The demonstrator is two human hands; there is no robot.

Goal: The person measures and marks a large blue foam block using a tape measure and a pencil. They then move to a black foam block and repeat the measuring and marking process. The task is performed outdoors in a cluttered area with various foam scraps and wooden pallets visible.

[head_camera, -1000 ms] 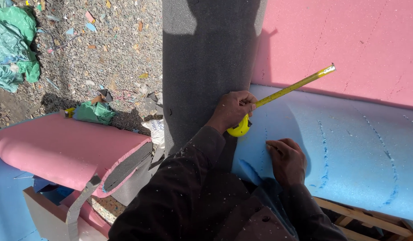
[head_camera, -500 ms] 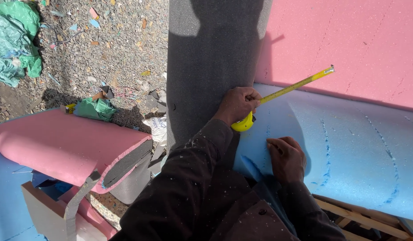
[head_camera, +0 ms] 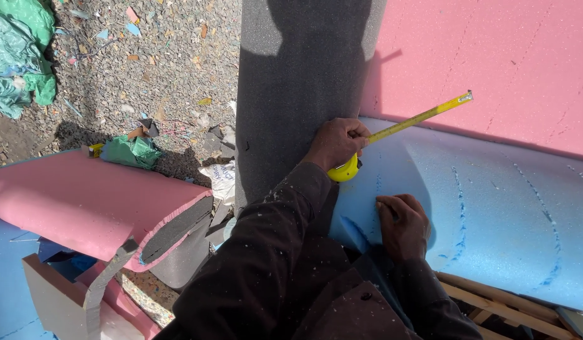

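Little has moved since the earlier frames: the left hand (head_camera: 334,141) still grips the round yellow tape measure case (head_camera: 345,170), its yellow blade (head_camera: 424,116) stretching up and away to the right. Just below, the right hand (head_camera: 403,223) presses flat, fingers bent, on the pale blue foam sheet (head_camera: 493,208) marked with dotted lines.
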